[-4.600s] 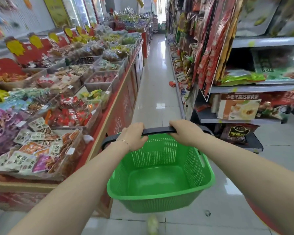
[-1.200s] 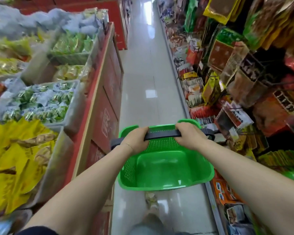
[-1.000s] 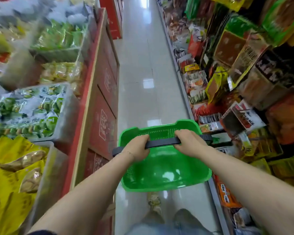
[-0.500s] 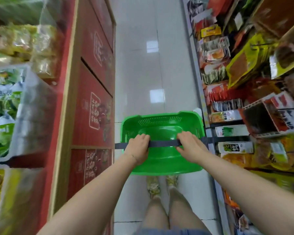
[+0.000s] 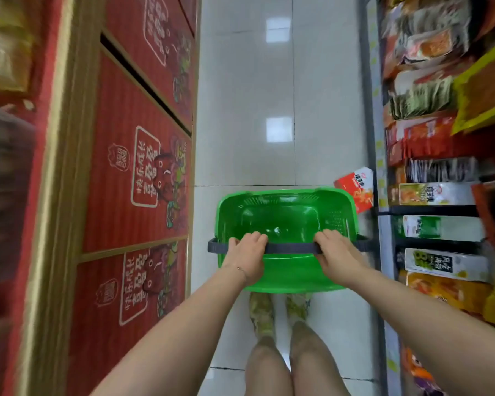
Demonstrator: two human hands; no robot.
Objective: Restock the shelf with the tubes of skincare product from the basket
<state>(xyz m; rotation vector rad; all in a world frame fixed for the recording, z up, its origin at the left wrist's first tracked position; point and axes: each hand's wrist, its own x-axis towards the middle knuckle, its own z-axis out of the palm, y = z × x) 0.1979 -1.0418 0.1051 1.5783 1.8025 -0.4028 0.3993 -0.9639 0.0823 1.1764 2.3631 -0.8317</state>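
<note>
A green plastic basket (image 5: 286,207) hangs low over the white tiled floor, right in front of my legs. Nothing lies inside it; no tubes of skincare product show anywhere. A dark handle (image 5: 290,247) spans the basket. My left hand (image 5: 245,254) grips the handle near its left end. My right hand (image 5: 335,252) grips it near its right end.
A red display stand (image 5: 132,172) with printed panels lines the left of the narrow aisle. Shelves of snack packets (image 5: 435,195) run along the right. A red and white packet (image 5: 356,188) sticks out by the basket's far right corner. My feet (image 5: 277,312) stand on the tiles below.
I walked down the aisle carrying the basket, then my view tilted steeply down. The basket has come lower and closer to my legs. Both hands keep their grip on the handle.
</note>
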